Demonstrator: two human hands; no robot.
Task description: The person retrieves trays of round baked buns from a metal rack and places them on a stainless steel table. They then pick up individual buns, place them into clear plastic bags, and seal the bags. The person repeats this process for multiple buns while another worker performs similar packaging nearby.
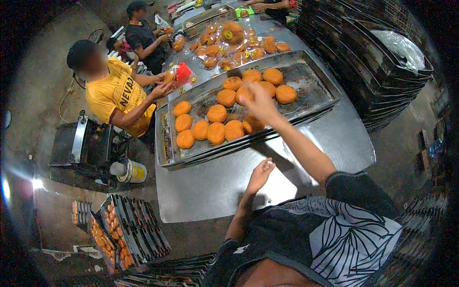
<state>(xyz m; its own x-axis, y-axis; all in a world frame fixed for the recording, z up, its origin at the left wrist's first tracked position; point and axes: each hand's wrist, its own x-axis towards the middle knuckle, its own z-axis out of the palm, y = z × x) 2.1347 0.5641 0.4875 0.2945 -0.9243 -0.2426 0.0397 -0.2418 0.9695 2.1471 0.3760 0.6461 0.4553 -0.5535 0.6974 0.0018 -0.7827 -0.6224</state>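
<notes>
My right hand, blurred, reaches over a worn metal baking tray. Its fingers are at a round orange-brown bun; whether they grip it is unclear. Several similar buns lie in the tray, among them a front row with a bun and a back one. My left hand hovers near the tray's front side with fingers curled. A small pale spot shows at its fingertips, too small to identify. Under it, the steel tabletop has a bright white patch, either glare or a sheet.
Bagged buns are heaped behind the tray, near a plastic crate. A co-worker in a yellow shirt holds a bagged bun beside a red object. Stacked trays rise at the right; a rack of bun-filled trays stands lower left.
</notes>
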